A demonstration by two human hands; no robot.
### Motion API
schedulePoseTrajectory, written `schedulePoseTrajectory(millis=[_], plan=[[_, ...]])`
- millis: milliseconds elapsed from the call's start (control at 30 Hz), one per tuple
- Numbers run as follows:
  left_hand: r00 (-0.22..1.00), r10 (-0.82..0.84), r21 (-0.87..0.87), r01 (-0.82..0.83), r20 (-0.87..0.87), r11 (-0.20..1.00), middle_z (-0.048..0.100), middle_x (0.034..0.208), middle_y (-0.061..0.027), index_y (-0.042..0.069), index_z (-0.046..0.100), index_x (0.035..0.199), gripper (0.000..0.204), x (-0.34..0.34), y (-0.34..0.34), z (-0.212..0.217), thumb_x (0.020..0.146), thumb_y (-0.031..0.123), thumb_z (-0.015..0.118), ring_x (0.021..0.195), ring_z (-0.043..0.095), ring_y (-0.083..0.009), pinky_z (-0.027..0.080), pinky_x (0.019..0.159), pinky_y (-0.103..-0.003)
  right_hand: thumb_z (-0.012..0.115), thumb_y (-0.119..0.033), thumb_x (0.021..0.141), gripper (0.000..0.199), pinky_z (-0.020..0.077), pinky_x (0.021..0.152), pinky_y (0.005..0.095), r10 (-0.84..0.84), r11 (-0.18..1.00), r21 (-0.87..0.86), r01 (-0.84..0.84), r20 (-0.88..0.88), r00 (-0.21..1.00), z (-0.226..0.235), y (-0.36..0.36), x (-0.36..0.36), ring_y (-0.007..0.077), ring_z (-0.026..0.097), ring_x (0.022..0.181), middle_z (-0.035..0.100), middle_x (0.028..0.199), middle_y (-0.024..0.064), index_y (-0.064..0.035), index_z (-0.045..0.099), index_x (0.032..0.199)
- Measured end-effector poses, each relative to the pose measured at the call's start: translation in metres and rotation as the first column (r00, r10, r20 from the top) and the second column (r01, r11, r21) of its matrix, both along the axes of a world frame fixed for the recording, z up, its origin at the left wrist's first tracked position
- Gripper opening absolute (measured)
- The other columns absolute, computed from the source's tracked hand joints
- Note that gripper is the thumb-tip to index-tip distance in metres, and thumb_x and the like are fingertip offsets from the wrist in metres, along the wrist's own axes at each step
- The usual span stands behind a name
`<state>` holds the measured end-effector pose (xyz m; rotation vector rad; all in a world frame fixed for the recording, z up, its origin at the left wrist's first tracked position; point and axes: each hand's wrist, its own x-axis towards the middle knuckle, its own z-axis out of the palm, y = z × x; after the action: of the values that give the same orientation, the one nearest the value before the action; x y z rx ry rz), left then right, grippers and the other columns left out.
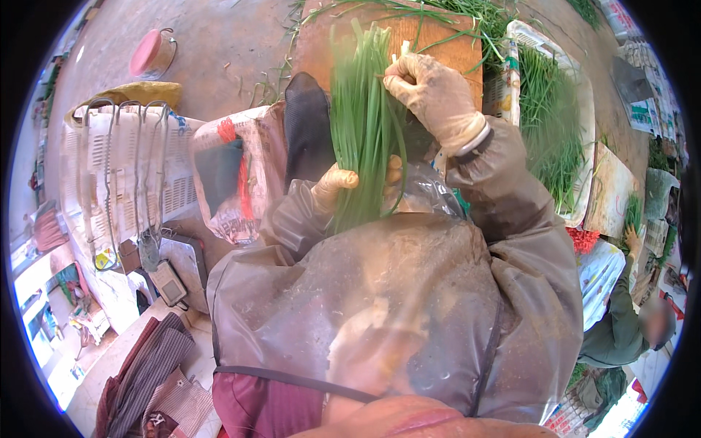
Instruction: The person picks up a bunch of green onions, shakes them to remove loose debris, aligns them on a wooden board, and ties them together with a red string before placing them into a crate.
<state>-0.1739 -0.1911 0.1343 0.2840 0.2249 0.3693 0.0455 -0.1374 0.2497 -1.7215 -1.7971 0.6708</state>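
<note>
A thick bunch of long green chives (361,117) stands upright in front of my chest, its pale ends toward the far side. My left hand (339,186), in a dirty cream glove, is closed round its lower part, with the thumb on the near left side and fingertips showing at the right. My right hand (440,98), gloved likewise, is at the bunch's upper right edge. Its thumb and forefinger are pinched together on what looks like a chive stalk, whose pale end pokes up above the fingers. Behind the bunch lies a wooden board (461,42), partly hidden.
Loose chives (438,9) lie along the board's far edge. A white crate (586,139) full of chives stands at right. On the left are a pink-white sack (212,164), a white plastic crate (95,175) and a pink-lidded bucket (148,52). Another person (621,321) is at far right.
</note>
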Motion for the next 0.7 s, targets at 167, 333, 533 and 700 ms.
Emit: schedulePoseTrajectory(millis=[167, 333, 533, 700], plan=[[0.986, -0.006, -0.103, 0.023, 0.164, 0.994, 0.023, 0.155, -0.0131, 0.003, 0.023, 0.149, 0.100, 0.002, 0.001, 0.009, 0.067, 0.024, 0.078, 0.144, 0.022, -0.0265, 0.027, 0.114, -0.047, 0.062, -0.027, 0.085, 0.020, 0.0491, 0.075, 0.0380, 0.141, 0.974, 0.150, -0.169, 0.182, 0.973, -0.006, 0.003, 0.023, 0.0281, 0.063, 0.088, 0.067, 0.090, 0.0100, -0.0082, 0.068, 0.090], [0.982, 0.017, -0.149, 0.012, 0.189, 0.989, 0.022, 0.155, -0.0126, 0.004, 0.022, 0.149, 0.102, -0.001, 0.002, 0.008, 0.066, 0.022, 0.078, 0.144, 0.022, -0.0265, 0.027, 0.115, -0.047, 0.067, -0.025, 0.086, 0.019, 0.0495, 0.073, 0.0315, -0.054, 0.988, -0.152, 0.010, -0.288, 0.956, 0.011, -0.016, 0.017, 0.0196, 0.063, 0.079, 0.063, 0.078, 0.0057, -0.0062, 0.068, 0.089], [0.993, 0.055, -0.071, -0.048, 0.102, 0.996, 0.026, 0.153, -0.0123, 0.004, 0.021, 0.149, 0.101, 0.003, 0.000, 0.007, 0.067, 0.024, 0.077, 0.141, 0.029, -0.0263, 0.029, 0.114, -0.047, 0.074, -0.041, 0.079, 0.050, 0.0502, 0.074, 0.0347, -0.007, 0.995, 0.099, 0.005, 0.020, 1.000, 0.004, -0.005, -0.016, 0.0237, 0.065, 0.082, 0.065, 0.088, 0.0118, -0.0027, 0.059, 0.108], [0.974, 0.009, -0.112, 0.017, 0.226, 0.994, 0.031, 0.151, -0.0124, 0.004, 0.023, 0.149, 0.098, -0.005, 0.001, 0.005, 0.069, 0.027, 0.075, 0.136, 0.036, -0.0268, 0.031, 0.113, -0.047, 0.071, -0.022, 0.085, 0.035, 0.0500, 0.074, 0.0294, -0.127, 0.981, -0.195, 0.026, -0.523, 0.843, -0.008, 0.000, -0.012, 0.0147, 0.063, 0.083, 0.067, 0.093, 0.0094, -0.0020, 0.057, 0.110]])
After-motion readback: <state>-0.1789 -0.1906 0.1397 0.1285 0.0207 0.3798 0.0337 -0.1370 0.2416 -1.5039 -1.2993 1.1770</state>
